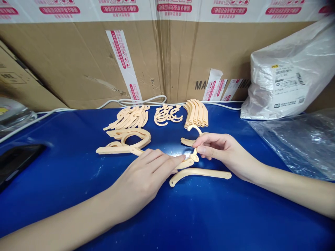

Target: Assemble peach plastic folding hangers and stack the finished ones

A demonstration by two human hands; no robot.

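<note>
My right hand (222,150) is closed, thumb and fingers pinching a cream plastic hanger hook (194,157). The hook's curve rises above the fingers and its round base points down. My left hand (154,170) is closed on a cream hanger arm (186,164), whose end shows past the fingertips beside the hook's base. Whether the two parts touch, I cannot tell. Just in front lies a loose curved hanger arm (200,173) on the blue table. Another cream piece (187,142) shows behind my right fingertips, partly hidden.
Folded hangers (136,133) lie left of centre. Behind are a pile of hanger arms (131,118), several hooks (167,115) and a stacked row of arms (196,113). Cardboard boxes (86,62) and a white cable (110,101) line the back. A white bag (285,80) stands right; a dark phone-like object (18,164) lies left.
</note>
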